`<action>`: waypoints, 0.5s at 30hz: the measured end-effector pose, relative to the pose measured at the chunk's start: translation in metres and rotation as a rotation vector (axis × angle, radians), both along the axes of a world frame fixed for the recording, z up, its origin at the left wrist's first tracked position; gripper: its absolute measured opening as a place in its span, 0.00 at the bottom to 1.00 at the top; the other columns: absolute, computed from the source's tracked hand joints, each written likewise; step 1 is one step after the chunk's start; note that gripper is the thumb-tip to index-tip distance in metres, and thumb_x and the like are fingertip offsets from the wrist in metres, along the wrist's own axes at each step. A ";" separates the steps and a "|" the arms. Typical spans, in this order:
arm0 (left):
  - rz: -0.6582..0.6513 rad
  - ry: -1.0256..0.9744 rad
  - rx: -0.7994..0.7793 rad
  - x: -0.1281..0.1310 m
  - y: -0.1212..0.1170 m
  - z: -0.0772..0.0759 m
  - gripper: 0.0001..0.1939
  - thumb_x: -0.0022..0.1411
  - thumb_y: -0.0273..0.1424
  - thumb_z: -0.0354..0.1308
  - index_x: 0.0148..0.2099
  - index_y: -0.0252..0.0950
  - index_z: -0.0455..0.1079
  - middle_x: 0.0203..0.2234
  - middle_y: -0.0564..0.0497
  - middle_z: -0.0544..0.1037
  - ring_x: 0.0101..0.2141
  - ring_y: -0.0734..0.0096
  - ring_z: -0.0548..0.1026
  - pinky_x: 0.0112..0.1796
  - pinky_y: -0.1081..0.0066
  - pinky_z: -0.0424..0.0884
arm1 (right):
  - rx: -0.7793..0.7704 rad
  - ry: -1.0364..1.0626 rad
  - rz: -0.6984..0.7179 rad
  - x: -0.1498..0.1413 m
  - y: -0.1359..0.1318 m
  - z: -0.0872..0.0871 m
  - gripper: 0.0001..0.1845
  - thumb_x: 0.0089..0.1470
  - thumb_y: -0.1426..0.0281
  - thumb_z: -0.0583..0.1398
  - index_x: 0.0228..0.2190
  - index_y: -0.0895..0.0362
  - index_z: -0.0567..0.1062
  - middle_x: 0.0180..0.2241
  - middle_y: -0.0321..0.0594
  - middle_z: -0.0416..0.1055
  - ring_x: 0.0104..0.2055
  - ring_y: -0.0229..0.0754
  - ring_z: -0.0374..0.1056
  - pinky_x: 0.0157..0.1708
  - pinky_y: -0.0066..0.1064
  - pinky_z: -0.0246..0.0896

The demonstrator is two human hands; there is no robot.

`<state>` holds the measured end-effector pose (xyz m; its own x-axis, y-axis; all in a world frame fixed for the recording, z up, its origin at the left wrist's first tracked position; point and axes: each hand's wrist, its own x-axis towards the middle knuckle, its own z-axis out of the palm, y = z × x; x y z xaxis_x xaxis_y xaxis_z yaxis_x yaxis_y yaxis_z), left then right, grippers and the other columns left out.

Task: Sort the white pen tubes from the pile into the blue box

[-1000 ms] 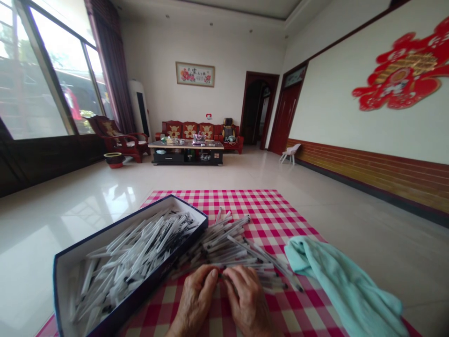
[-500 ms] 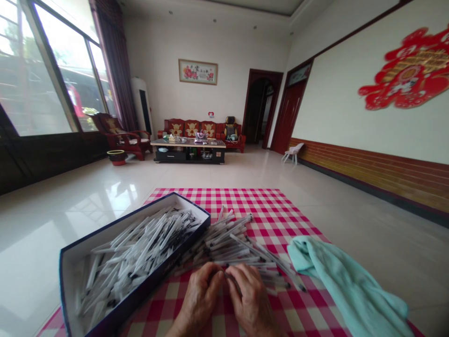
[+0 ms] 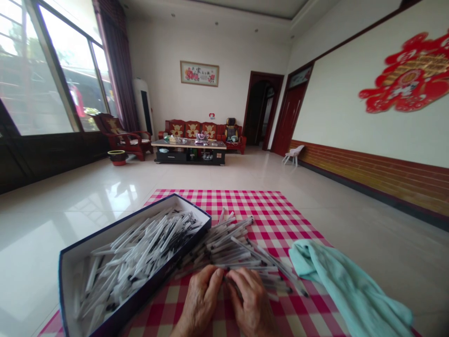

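My left hand (image 3: 202, 294) and my right hand (image 3: 249, 296) meet low in the middle of the view, both closed, fingertips pinched close together. A small dark bit shows between the fingertips, too small and covered to name. Just beyond my fingers spreads a loose pile of translucent pen barrels (image 3: 229, 248) with black ends, lying in different directions. To the left of my hands stands a long blue box (image 3: 140, 292) with a white inside, holding many more clear and whitish pen barrels (image 3: 150, 243).
A pink and white checked cloth (image 3: 273, 210) covers the table. The mint green towel (image 3: 343, 276) lies bunched at the right. Across the tiled floor are a low table (image 3: 189, 152), a red wooden sofa (image 3: 175, 126) and a small chair (image 3: 293, 154).
My hands stay pinched together at nearly the same place, with only a slight shift of the fingers. The whole view has moved a little; the pile and box look unchanged.
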<state>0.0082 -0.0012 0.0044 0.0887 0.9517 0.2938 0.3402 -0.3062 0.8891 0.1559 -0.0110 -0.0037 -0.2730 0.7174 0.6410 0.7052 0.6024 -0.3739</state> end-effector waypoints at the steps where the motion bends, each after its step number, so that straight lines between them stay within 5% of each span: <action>1: -0.032 -0.019 0.003 -0.001 -0.001 0.001 0.15 0.64 0.35 0.48 0.31 0.34 0.71 0.23 0.52 0.75 0.26 0.73 0.70 0.28 0.79 0.63 | -0.006 0.000 0.001 0.000 0.000 0.000 0.08 0.57 0.76 0.53 0.38 0.53 0.68 0.32 0.41 0.71 0.33 0.47 0.66 0.33 0.39 0.61; 5: -0.058 0.006 0.015 -0.004 -0.001 0.000 0.11 0.61 0.33 0.51 0.33 0.34 0.72 0.24 0.52 0.76 0.27 0.72 0.71 0.29 0.78 0.64 | -0.012 -0.005 -0.019 0.000 -0.001 0.000 0.08 0.57 0.76 0.52 0.37 0.53 0.68 0.31 0.40 0.71 0.33 0.47 0.66 0.32 0.39 0.61; 15: 0.049 0.043 -0.003 0.002 0.000 -0.003 0.20 0.64 0.39 0.48 0.24 0.33 0.68 0.16 0.56 0.67 0.20 0.77 0.64 0.22 0.79 0.57 | -0.017 -0.005 -0.008 0.001 0.000 -0.001 0.09 0.58 0.75 0.52 0.39 0.54 0.68 0.32 0.42 0.71 0.34 0.47 0.66 0.33 0.39 0.61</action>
<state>0.0101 -0.0010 0.0011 0.0549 0.9560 0.2881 0.3928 -0.2859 0.8740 0.1569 -0.0112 -0.0043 -0.2699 0.7304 0.6274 0.7119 0.5901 -0.3808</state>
